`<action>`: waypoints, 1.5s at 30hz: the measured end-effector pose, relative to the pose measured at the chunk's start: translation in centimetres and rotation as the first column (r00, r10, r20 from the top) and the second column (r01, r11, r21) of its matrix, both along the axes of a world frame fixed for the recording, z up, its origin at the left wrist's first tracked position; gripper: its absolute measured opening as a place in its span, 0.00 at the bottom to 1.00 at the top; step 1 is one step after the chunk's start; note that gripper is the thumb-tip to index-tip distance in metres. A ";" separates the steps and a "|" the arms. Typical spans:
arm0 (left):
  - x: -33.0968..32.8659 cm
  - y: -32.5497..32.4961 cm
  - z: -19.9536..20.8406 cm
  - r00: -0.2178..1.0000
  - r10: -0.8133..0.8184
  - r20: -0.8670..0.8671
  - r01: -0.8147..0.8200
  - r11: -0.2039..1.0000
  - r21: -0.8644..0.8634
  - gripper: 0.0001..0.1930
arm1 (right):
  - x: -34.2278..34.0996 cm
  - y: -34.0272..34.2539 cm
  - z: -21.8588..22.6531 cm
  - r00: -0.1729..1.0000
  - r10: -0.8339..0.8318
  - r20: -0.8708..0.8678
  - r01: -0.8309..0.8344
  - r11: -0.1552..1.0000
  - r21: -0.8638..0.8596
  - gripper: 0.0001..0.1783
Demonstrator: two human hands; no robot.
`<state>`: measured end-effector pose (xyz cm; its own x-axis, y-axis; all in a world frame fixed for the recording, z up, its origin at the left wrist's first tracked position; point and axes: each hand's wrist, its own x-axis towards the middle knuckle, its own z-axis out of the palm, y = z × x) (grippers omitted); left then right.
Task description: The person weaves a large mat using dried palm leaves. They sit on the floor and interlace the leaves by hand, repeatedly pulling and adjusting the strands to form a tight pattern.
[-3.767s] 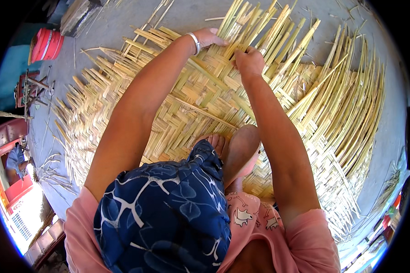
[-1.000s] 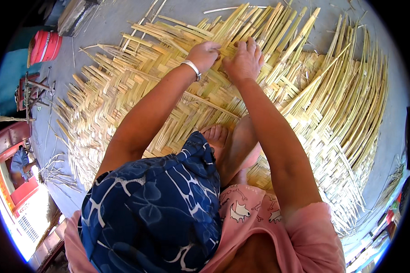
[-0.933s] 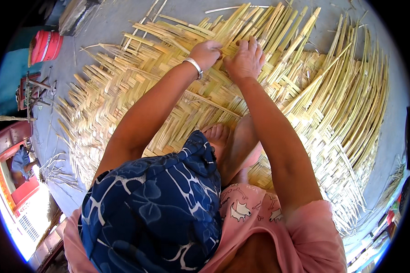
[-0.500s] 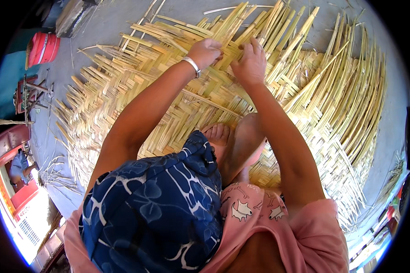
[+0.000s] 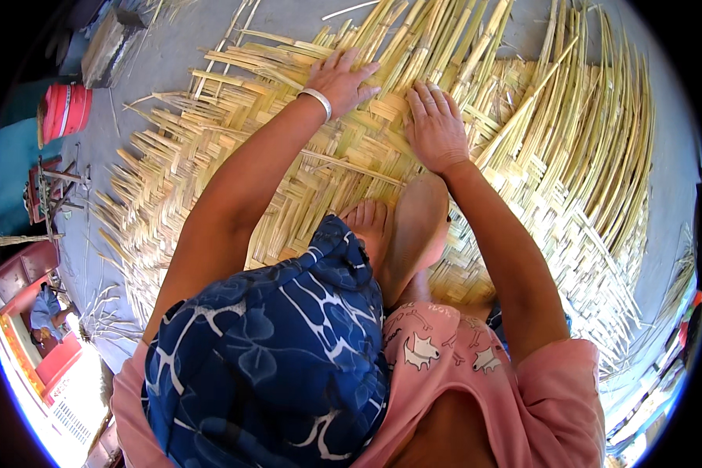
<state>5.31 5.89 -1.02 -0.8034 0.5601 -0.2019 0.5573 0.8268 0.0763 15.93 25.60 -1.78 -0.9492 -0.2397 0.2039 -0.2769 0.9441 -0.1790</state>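
A large mat of pale yellow split cane (image 5: 351,148) spreads under me, woven in a zigzag pattern. Loose strip ends fan out along its far and left edges. My left hand (image 5: 342,78), with a silver bangle at the wrist, lies with fingers spread on the strips near the far edge. To its right, my right hand (image 5: 435,125) rests flat on the weave, its fingers stretched forward. Neither hand holds anything. Long unwoven strips (image 5: 413,43) run away from the hands toward the far side. My bare feet (image 5: 366,218) are on the mat, just nearer than the hands.
Long loose strips (image 5: 600,117) cover the mat's right side. At the far left stand a red bucket-like container (image 5: 65,113) and a grey block (image 5: 111,48). A person (image 5: 47,312) is at the left edge, near a tuft of dry stalks (image 5: 105,316).
Both hands have gone from curled fingers on the strips to lying open and flat. The left hand has shifted slightly left and away, and the view has tilted a little.
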 end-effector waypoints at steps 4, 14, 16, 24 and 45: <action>0.0 0.7 0.9 0.997 0.055 0.047 -0.051 0.996 -0.069 0.30 | 0.6 1.1 -0.3 0.996 0.072 -0.054 -0.074 0.997 -0.036 0.22; 8.0 -0.6 2.7 0.944 -0.259 -0.205 0.294 0.942 0.165 0.24 | 15.5 8.7 4.4 0.969 -0.221 0.111 0.242 0.942 -0.231 0.19; 12.1 -0.9 4.4 0.926 -0.348 -0.147 0.371 0.909 0.187 0.18 | 19.4 10.1 4.3 0.930 -0.333 0.155 0.360 0.909 -0.210 0.20; 13.1 -0.4 2.7 0.930 -0.364 -0.054 0.368 0.910 0.190 0.03 | 24.4 12.0 2.6 0.859 -0.487 0.158 0.499 0.865 -0.047 0.08; 10.8 -4.3 11.6 0.836 -0.432 -0.337 0.536 0.773 0.339 0.07 | 25.6 10.5 5.6 0.876 -0.481 0.038 0.482 0.868 -0.121 0.06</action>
